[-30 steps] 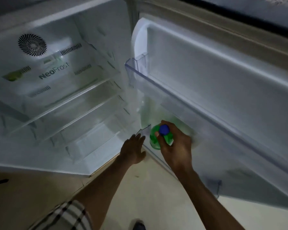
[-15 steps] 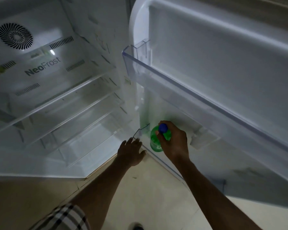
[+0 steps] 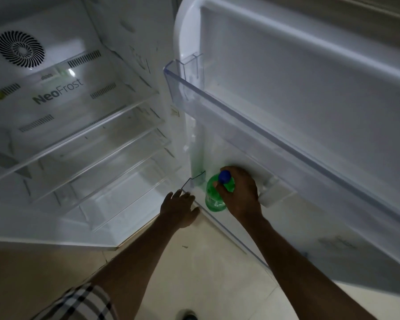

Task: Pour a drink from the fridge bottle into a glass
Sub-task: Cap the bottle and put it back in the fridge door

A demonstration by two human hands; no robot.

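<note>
A green plastic bottle (image 3: 214,197) with a blue cap (image 3: 224,176) stands in the lowest bin of the open fridge door (image 3: 310,93). My right hand (image 3: 241,192) is wrapped around the bottle's neck and shoulder, just under the cap. My left hand (image 3: 179,207) rests with fingers spread on the near corner of that bottom door bin (image 3: 189,181), holding nothing. No glass is in view.
The fridge interior (image 3: 79,135) on the left holds several bare glass shelves and a fan vent. A clear upper door bin (image 3: 217,98) juts out above the bottle. Pale tiled floor (image 3: 206,273) lies below, with a foot at the bottom edge.
The view has drawn closer and shifted slightly; my right hand keeps its grip on the bottle, which stays in the door bin. My left hand remains at the bin's corner.
</note>
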